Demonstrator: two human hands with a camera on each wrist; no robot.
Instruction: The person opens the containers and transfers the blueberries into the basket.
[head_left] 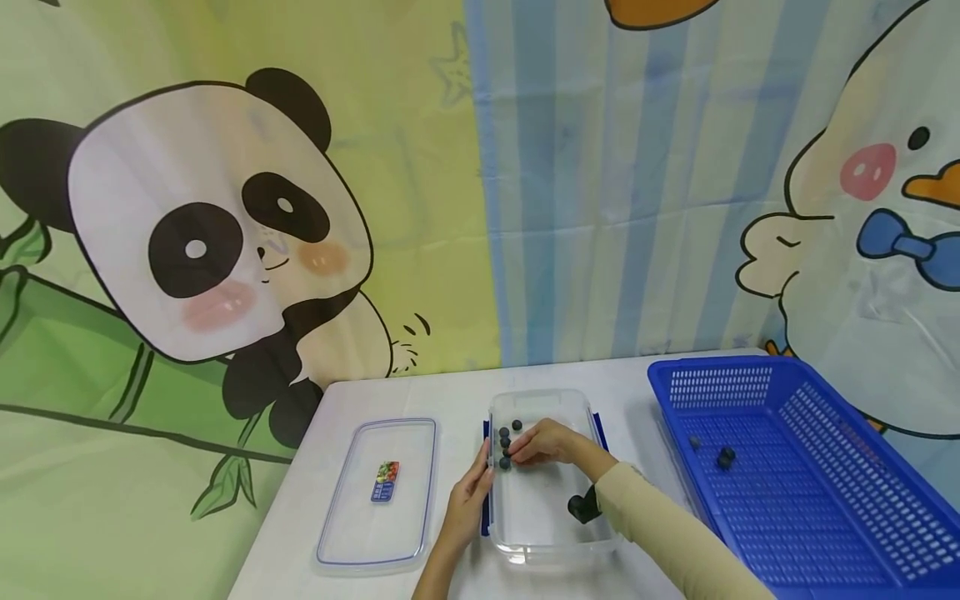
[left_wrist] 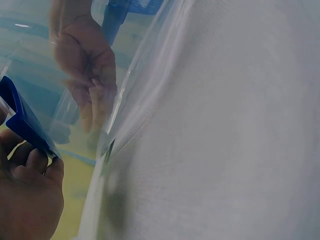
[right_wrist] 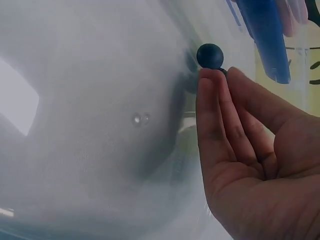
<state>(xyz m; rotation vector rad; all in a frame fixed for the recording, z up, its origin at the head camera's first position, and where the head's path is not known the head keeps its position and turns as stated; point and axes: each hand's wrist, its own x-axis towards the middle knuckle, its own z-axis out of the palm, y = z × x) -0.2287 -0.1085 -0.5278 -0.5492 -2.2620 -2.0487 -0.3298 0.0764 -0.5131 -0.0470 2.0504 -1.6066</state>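
A clear plastic box [head_left: 536,521] with blue side latches stands without its lid on the white table. Several small dark balls [head_left: 505,462] lie in a row along its left inner wall. Reaching into the box, my right hand [head_left: 546,442] pinches a dark ball with thumb and fingertips beside that row; the fingertips mostly hide it. Another smooth dark ball [right_wrist: 210,56] shows just beyond those fingertips in the right wrist view. My left hand [head_left: 467,500] holds the box's left side, its fingers bent against the blue latch [left_wrist: 30,127].
A clear lid [head_left: 375,525] with a blue rim and colorful label lies left of the box. To the right stands a blue plastic basket [head_left: 780,517] with a few dark balls [head_left: 725,457] inside. A dark shape [head_left: 583,506] shows under my right sleeve. A printed curtain hangs behind the table.
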